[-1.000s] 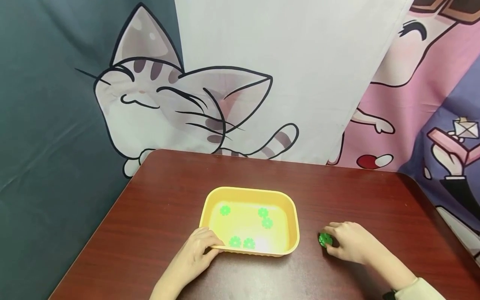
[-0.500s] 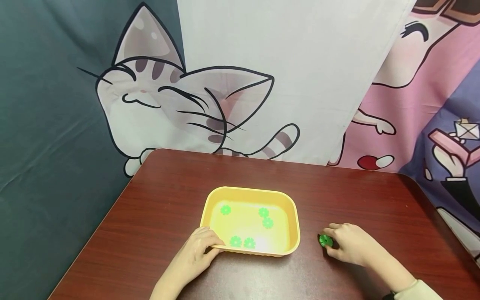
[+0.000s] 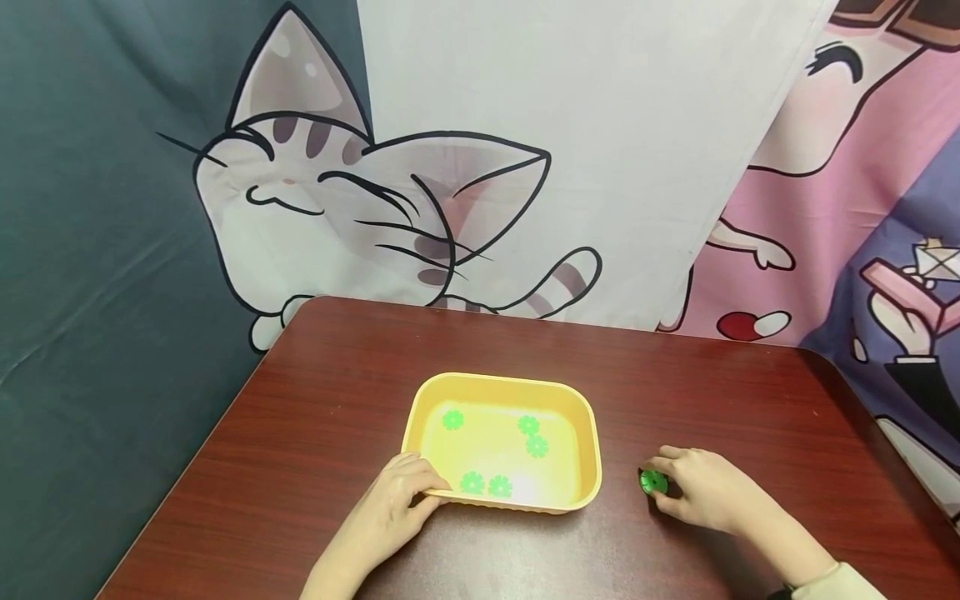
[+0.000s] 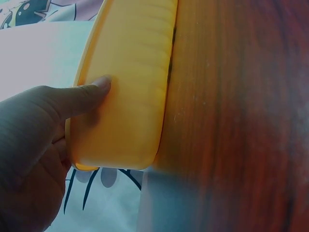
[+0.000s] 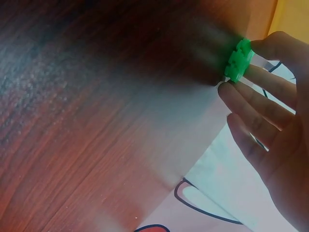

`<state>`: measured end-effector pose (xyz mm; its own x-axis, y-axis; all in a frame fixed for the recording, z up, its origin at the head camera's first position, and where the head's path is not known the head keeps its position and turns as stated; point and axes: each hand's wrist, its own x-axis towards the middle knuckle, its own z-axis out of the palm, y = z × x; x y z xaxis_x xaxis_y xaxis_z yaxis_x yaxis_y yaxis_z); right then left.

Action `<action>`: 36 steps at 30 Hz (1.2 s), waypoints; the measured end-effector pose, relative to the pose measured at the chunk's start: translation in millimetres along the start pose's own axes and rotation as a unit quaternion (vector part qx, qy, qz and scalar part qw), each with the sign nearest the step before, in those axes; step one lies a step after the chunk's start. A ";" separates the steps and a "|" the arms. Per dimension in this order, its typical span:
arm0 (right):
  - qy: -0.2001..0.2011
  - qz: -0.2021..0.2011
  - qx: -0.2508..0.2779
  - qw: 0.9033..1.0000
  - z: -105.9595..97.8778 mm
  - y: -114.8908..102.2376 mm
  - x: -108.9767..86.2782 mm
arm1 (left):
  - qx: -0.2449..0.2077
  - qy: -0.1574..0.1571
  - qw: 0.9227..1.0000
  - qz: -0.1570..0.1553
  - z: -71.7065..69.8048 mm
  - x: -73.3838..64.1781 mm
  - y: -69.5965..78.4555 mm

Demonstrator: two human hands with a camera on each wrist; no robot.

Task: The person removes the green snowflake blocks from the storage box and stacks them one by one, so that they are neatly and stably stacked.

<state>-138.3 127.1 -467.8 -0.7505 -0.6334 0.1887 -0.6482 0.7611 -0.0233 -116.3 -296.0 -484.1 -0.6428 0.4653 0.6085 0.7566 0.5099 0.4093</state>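
A yellow plastic tray (image 3: pixel 525 505) sits mid-table, and my left hand (image 3: pixel 393 500) grips its near left corner. In the left wrist view the thumb (image 4: pixel 89 96) presses the tray's outer wall (image 4: pixel 130 96), the other fingers partly hidden behind the rim. Several green flower-shaped discs (image 3: pixel 472 482) lie flat and spread out inside the tray. To the right of it, my right hand (image 3: pixel 701 489) pinches a green flower-shaped disc (image 3: pixel 654 482) between thumb and fingers, low over the table. From the right wrist, this green piece (image 5: pixel 239 60) looks thick; whether several discs are stacked I cannot tell.
The reddish-brown wooden table (image 3: pixel 352 358) has rounded far corners. Behind it hangs a cloth printed with a cartoon cat (image 3: pixel 322 192); pink and blue printed cloth (image 3: pixel 817 250) continues at the right.
Both hands and the tray stay practically in place. The green disc between the right fingers tilts slightly, its face turning more toward the head camera.
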 end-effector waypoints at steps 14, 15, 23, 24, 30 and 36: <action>0.003 -0.001 0.022 1.000 -1.8 0.6 -3.7 | 0.004 0.003 1.000 0.008 -0.3 0.4 0.5; 0.000 -0.002 0.022 1.000 -2.1 0.9 -4.0 | 0.004 0.003 1.000 0.008 -0.3 0.4 0.5; -0.030 -0.004 0.029 0.999 -4.2 5.1 -5.6 | 0.004 0.006 1.000 0.009 0.5 0.3 -0.8; -0.035 -0.004 0.032 0.999 -4.5 5.9 -5.7 | 0.005 0.007 1.000 0.010 0.6 0.2 -1.0; -0.037 -0.015 0.054 0.998 -3.4 8.3 -7.0 | 0.005 0.009 1.000 0.015 1.6 0.0 -2.1; -0.014 -0.035 0.065 0.997 -1.5 8.5 -8.1 | 0.006 0.009 1.000 0.015 1.4 -0.5 -1.7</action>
<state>-137.5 138.9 -468.0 -0.7049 -0.6891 0.1679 -0.7090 0.6913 -0.1393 -117.4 -296.1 -486.0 -0.6169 0.4679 0.6329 0.7745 0.5039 0.3824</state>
